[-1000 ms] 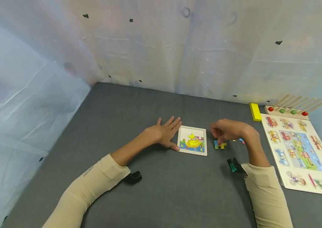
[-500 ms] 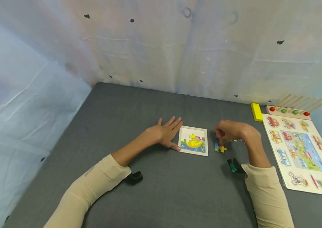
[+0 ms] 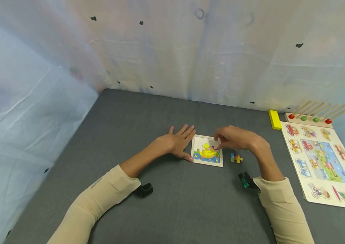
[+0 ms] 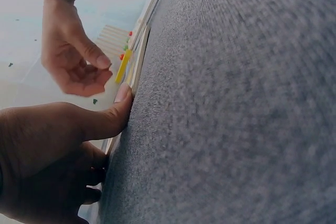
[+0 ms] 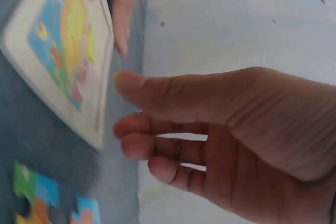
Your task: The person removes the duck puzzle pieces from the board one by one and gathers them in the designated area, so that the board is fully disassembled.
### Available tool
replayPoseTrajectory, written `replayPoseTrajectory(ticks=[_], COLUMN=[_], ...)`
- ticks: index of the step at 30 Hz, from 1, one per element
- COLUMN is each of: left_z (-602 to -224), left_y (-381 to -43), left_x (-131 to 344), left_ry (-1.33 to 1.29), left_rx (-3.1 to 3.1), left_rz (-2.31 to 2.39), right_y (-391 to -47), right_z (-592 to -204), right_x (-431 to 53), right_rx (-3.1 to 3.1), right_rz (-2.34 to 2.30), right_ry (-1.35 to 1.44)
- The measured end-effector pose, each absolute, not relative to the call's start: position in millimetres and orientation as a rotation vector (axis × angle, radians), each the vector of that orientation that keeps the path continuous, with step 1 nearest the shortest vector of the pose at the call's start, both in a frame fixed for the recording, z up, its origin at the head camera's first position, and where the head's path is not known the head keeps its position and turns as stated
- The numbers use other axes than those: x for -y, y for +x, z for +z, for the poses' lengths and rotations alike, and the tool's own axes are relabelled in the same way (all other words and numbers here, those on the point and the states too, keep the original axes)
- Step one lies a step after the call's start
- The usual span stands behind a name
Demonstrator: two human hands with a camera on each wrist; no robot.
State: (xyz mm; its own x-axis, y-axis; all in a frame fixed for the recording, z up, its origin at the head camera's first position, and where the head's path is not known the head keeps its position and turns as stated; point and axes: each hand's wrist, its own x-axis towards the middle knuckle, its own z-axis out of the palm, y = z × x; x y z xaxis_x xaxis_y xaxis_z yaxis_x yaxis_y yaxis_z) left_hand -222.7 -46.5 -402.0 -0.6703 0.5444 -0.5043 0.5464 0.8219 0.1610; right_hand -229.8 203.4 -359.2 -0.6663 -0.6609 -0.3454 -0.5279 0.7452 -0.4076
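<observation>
Jigsaw tray (image 3: 201, 140) is apparently steadied against sliding by splayed left hand (image 3: 179, 143); right hand (image 3: 236, 138) is curled, any hold indeterminable

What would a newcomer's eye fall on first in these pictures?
Probably the unfinished yellow duck puzzle in its square wooden tray, with the bare left hand at its left side and the bare right hand over its right. Next, the bright yellow rectangular block stands out at the right, beside the large cream picture board.
</observation>
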Motion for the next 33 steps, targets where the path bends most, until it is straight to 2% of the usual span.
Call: replayPoseTrajectory(ticks=[10, 33], left_z=[-401, -402], left_y=[-222, -222], left_x=[47, 47], left_ry=[0.800, 0.804], left_rx=[-2.453, -2.458], left_rz=[-0.014, -0.017], right_y=[-223, -220], right_z=[-378, -382], right_x=[-171, -164], right_rx=[-2.484, -2.603], right_rz=[-0.279, -0.330], right_ry=[-0.833, -0.819])
